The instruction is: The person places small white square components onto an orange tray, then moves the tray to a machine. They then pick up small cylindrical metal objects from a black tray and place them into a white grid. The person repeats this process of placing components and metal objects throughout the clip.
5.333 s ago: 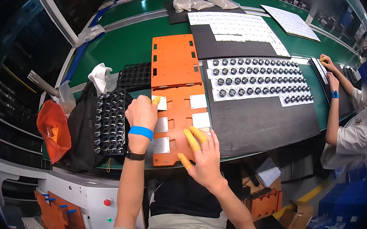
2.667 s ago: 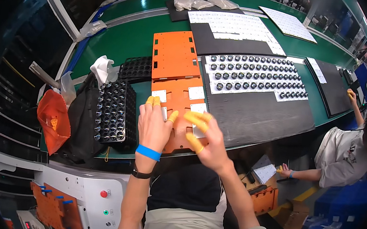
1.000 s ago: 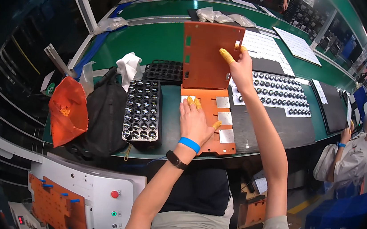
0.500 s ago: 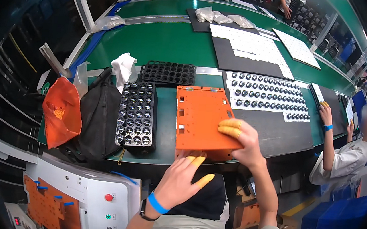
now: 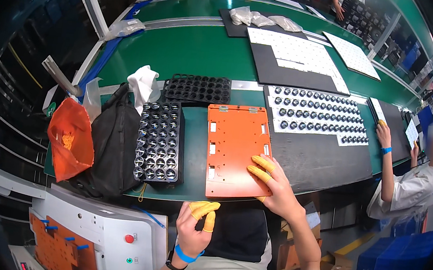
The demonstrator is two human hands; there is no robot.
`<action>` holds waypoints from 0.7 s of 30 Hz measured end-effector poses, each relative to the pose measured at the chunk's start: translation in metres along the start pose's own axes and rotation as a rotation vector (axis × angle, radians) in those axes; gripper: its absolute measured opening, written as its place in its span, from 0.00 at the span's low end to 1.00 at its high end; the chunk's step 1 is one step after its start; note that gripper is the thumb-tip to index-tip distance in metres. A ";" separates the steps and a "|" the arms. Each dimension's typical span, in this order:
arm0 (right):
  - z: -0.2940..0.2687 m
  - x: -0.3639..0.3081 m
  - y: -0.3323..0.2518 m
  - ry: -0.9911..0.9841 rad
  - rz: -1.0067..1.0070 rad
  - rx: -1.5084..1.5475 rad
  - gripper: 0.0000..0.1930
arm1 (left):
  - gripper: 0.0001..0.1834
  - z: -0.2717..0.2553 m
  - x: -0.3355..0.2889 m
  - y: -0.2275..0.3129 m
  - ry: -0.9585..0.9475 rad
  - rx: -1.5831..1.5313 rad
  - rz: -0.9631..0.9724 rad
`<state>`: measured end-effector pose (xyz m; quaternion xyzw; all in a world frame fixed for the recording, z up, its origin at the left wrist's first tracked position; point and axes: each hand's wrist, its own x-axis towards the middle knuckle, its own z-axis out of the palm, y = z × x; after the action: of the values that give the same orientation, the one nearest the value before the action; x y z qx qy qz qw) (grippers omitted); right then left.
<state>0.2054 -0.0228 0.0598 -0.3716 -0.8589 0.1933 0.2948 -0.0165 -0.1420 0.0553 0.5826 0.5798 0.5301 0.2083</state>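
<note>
A flat orange hinged fixture [image 5: 235, 153] lies on the green bench in front of me, its lid down and its metal hinges at the far edge. My right hand [image 5: 277, 189] grips the near right corner, with yellow-cotted fingers on the lid and the thumb at the near edge. Closer to me, my left hand [image 5: 195, 227] is off the fixture, over the bench's front edge. Its yellow-cotted fingers are curled toward the thumb; whatever is between them, if anything, cannot be made out. Left of the fixture stands a black tray [image 5: 159, 145] filled with round, lens-like parts.
An unfilled black tray [image 5: 198, 88] sits behind. White panels of black round parts [image 5: 316, 114] lie at right on a dark mat [image 5: 319, 164]. An orange bag [image 5: 70, 141] and black bag [image 5: 113, 140] are at left. A co-worker's hand [image 5: 384, 132] is at far right.
The fixture's lid has gone from tilted to flat. My left hand has drawn back from the near edge toward me, its fingers curling. My right hand has lowered with the lid.
</note>
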 end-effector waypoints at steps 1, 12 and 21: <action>-0.003 0.001 -0.002 -0.015 0.005 0.005 0.32 | 0.07 0.000 0.001 -0.001 -0.001 0.003 -0.002; -0.011 -0.004 -0.004 -0.106 0.046 -0.038 0.33 | 0.24 -0.001 0.003 -0.018 0.029 0.171 -0.016; -0.013 -0.006 -0.006 -0.123 0.028 -0.078 0.35 | 0.36 0.002 0.011 -0.027 -0.056 0.226 0.003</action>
<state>0.2140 -0.0291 0.0706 -0.3823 -0.8769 0.1864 0.2240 -0.0292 -0.1250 0.0353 0.6177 0.6291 0.4452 0.1565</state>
